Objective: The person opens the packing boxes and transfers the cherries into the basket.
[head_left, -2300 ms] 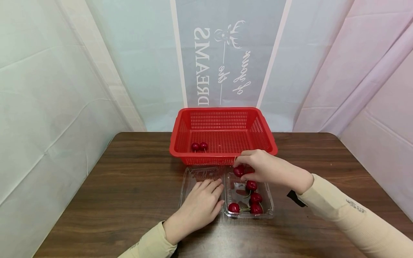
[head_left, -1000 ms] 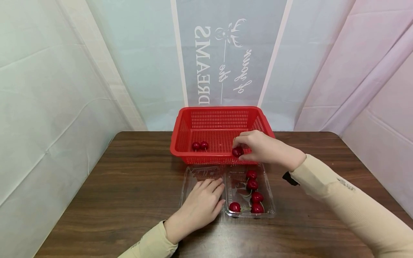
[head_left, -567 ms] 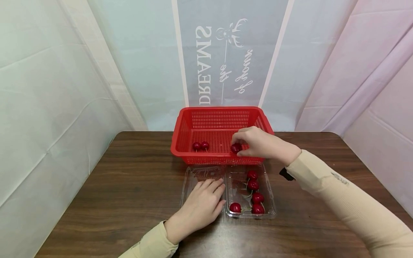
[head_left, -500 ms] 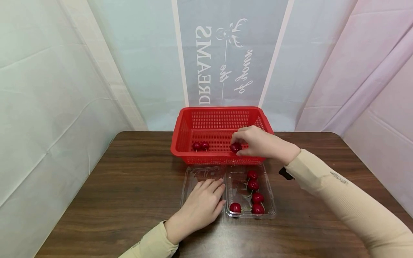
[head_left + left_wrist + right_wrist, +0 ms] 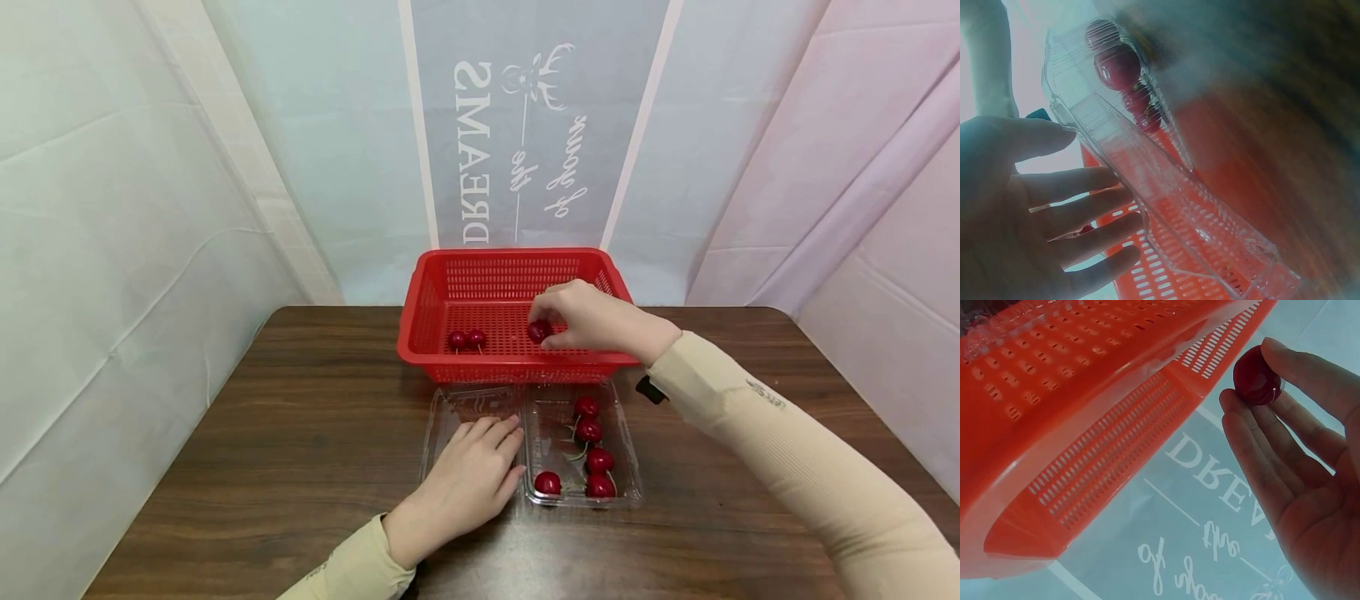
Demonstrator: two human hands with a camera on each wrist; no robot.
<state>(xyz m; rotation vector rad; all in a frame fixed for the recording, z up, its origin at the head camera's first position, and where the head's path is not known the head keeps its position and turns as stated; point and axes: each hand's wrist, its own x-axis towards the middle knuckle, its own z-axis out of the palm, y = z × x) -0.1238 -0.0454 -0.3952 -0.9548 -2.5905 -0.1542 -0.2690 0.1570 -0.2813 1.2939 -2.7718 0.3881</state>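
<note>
My right hand pinches a dark red cherry between thumb and fingers over the red plastic basket. In the right wrist view the same cherry shows at the fingertips. Two more cherries lie at the left in the basket. My left hand rests with extended fingers on the lid half of an open clear plastic clamshell box. Several cherries with stems are in the box's right half. The left wrist view shows the fingers along the clear plastic edge.
The brown wooden table carries the basket at its far edge, directly behind the box. A printed cloth hangs behind the table, and pale curtains stand on both sides.
The right hand has carried a cherry from the clamshell box up, forward and slightly left, over the basket. The left hand has stayed on the lid half.
</note>
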